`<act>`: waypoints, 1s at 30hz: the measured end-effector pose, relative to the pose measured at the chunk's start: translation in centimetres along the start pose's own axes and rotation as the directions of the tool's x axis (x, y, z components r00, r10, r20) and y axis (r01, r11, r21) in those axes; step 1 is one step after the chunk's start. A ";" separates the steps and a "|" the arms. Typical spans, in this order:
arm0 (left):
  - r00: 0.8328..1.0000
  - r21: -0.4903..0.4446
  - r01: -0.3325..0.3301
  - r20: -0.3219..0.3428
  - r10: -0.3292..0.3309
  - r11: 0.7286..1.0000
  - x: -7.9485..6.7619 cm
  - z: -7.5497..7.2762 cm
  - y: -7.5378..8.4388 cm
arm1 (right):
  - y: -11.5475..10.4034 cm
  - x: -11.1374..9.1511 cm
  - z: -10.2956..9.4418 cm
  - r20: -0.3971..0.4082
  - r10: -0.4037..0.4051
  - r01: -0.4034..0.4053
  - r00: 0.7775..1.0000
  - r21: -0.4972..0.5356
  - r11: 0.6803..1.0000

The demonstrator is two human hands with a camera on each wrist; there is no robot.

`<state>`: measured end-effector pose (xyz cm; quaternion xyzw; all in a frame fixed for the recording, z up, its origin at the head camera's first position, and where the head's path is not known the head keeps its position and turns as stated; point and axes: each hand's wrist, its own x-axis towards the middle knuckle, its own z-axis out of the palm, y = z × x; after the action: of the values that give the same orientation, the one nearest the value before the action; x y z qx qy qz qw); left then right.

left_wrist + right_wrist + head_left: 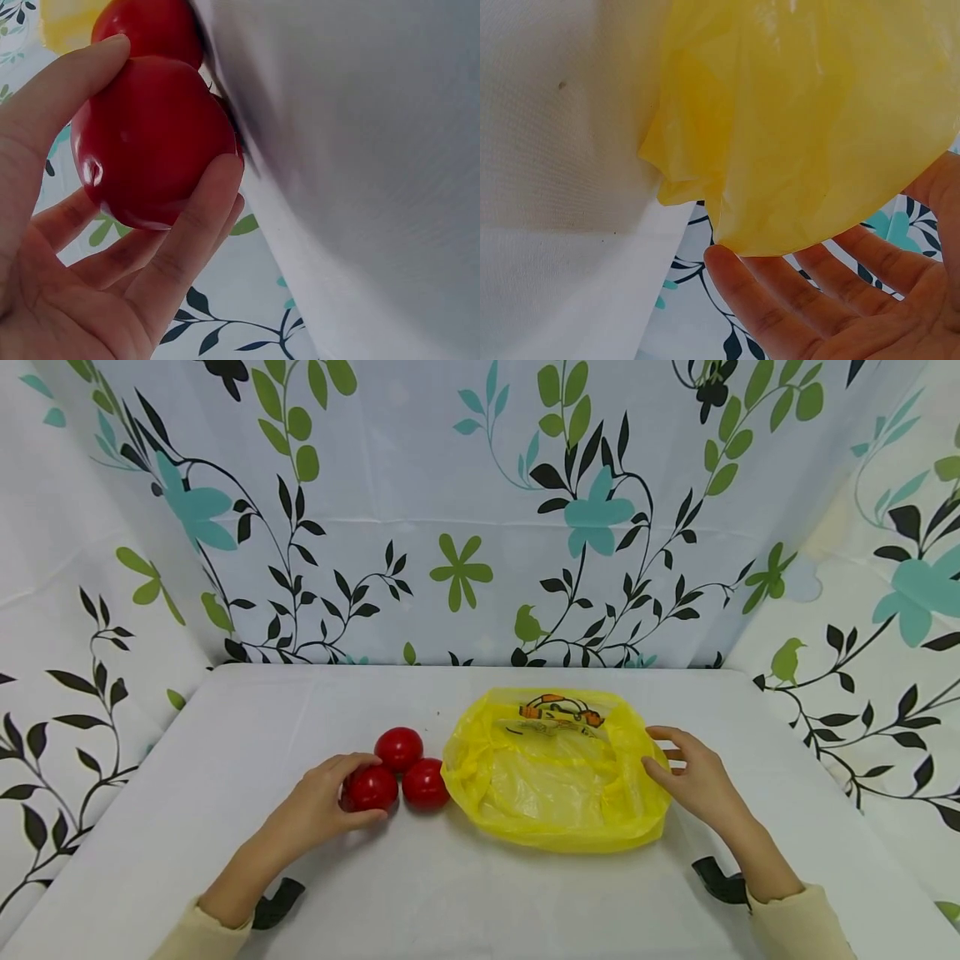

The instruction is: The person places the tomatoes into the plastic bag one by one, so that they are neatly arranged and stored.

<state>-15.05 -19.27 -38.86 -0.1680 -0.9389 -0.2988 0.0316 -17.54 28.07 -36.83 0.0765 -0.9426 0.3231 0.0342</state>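
Observation:
My left hand [322,797] grips a glossy red tomato [372,788], with thumb and fingers spread around its sides in the left wrist view. Two more tomatoes stand close against it: one behind [399,749] and one to the right [426,785]. A yellow plastic bag [555,827] lies with its mouth spread wide, right beside the nearest tomato. At the bag's right rim is my right hand [701,777], its fingers extended and loosely bent. In the right wrist view its fingertips [724,259] are right at the bag's edge.
A white cloth covers the table [495,902]. Behind and at both sides hangs a curtain [390,460] printed with leaves and flowers. Near each wrist a black curved piece, such as the left one [279,903], sticks out over the table.

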 end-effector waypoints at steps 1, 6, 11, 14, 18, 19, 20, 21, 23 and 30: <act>1.000 0.001 -0.007 -0.011 0.007 1.000 0.0 -0.1 0.1 | 0.0 0.0 0.0 0.000 -0.001 0.001 1.000 0.000 1.000; 0.998 -0.004 -0.036 -0.058 0.036 0.999 -0.1 -0.4 0.6 | 0.1 0.0 0.0 0.000 0.001 -0.001 1.000 -0.004 1.000; 0.996 -0.011 -0.052 -0.074 0.051 0.999 -0.1 -0.5 1.3 | 0.3 0.0 0.0 0.002 0.004 -0.004 1.000 -0.004 1.000; 0.995 -0.015 -0.063 -0.077 0.061 0.998 -0.2 -0.5 1.8 | 0.3 0.0 0.0 0.000 0.005 -0.005 1.000 -0.007 1.000; 0.993 -0.008 -0.072 -0.092 0.071 0.997 -0.4 -0.7 2.5 | 0.3 0.0 0.0 0.001 0.006 -0.006 1.000 -0.009 1.000; 0.992 -0.005 -0.076 -0.098 0.075 0.997 -0.4 -0.7 2.6 | 0.3 0.0 0.0 0.001 0.006 -0.006 1.000 -0.009 1.000; 0.991 -0.002 -0.079 -0.105 0.078 0.997 -0.5 -0.8 2.7 | 0.3 0.0 0.0 0.001 0.007 -0.007 1.000 -0.008 1.000; 0.990 0.001 -0.083 -0.113 0.083 0.997 -0.5 -0.8 2.9 | 0.2 0.0 0.0 0.002 0.008 -0.008 1.000 -0.008 1.000; 0.987 0.003 -0.090 -0.129 0.090 0.996 -0.6 -0.9 3.2 | 0.2 0.0 0.0 0.003 0.010 -0.010 1.000 -0.009 1.000; 0.977 0.001 -0.118 -0.176 0.116 0.993 -0.9 -1.0 4.1 | 0.2 0.1 0.0 0.008 0.009 -0.009 1.000 -0.006 1.000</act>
<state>-12.89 -16.97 -35.87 -0.1959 -0.9195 -0.3144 0.1312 -17.69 28.19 -36.95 0.0736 -0.9440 0.3202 0.0293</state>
